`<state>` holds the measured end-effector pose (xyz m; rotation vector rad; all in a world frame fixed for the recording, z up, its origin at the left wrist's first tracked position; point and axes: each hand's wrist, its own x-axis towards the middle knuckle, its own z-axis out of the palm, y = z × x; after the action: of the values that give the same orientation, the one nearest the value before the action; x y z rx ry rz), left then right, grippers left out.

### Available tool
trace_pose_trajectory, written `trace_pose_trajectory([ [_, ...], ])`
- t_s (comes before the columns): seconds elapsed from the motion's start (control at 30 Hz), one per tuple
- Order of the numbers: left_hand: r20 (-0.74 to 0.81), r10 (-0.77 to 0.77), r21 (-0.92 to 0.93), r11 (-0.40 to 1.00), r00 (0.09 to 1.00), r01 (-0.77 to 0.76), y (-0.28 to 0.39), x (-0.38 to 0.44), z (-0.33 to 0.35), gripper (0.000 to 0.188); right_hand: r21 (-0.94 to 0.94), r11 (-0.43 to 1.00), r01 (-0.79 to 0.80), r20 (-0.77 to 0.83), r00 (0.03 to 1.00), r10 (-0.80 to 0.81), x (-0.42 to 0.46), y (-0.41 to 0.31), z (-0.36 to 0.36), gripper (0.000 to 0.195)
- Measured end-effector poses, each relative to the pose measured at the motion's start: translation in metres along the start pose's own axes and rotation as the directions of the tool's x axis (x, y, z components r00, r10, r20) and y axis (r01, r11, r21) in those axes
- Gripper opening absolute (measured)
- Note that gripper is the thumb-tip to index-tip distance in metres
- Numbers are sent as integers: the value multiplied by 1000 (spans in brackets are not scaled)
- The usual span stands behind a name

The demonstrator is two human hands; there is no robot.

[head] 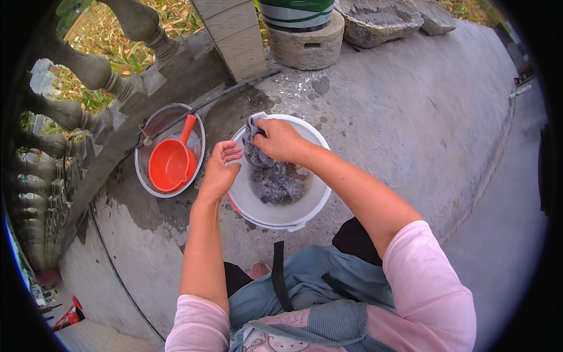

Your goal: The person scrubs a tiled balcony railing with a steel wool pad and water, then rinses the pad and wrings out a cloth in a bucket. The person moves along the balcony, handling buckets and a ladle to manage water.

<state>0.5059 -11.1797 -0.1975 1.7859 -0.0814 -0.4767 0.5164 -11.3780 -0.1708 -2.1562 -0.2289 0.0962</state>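
A grey wet cloth (pixel 258 156) hangs from my right hand (pixel 281 140), pinched between thumb and fingers over the far left side of a white plastic bucket (pixel 277 215). Its lower part trails into the murky water, where more grey fabric (pixel 281 185) lies soaked; whether this is one piece I cannot tell. Suds or foam cling to the fabric. My left hand (pixel 223 167) is at the bucket's left rim with fingers apart and curled, holding nothing. A small gap shows between it and the cloth.
Left of the bucket, an orange plastic dipper (pixel 172 165) rests in a metal basin (pixel 201 132). A dark rod (pixel 211 100) crosses above the basin. Concrete balusters (pixel 88 66) line the left. Behind stand a green-and-white pail (pixel 299 15) on a round stone block (pixel 308 48) and a stone trough (pixel 378 26).
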Motion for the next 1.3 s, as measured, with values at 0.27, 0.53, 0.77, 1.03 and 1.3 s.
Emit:
trace_pose_trajectory([
  [0.27, 245, 17, 165, 985, 969, -58, -19, -7, 25, 63, 871, 464, 160, -51, 970, -238, -20, -120, -66, 17],
  [0.53, 18, -325, -299, 901, 946, 315, -19, -6, 36, 11, 764, 555, 329, -261, 944, -201, -11, -92, -97, 18],
  [0.77, 175, -489, -103, 854, 855, 509, 8, -10, 31, 18, -343, 931, 123, 25, 992, -122, 8, 20, -58, 20],
  [1.03, -9, -345, 494, 814, 939, 304, -70, -3, 42, 65, -635, 772, -11, 413, 840, 352, -23, 106, 43, 24],
  [1.3, 122, -607, -166, 767, 785, 620, -66, 3, 45, 42, -685, 718, 123, 582, 685, 439, -57, 136, 92, 31],
])
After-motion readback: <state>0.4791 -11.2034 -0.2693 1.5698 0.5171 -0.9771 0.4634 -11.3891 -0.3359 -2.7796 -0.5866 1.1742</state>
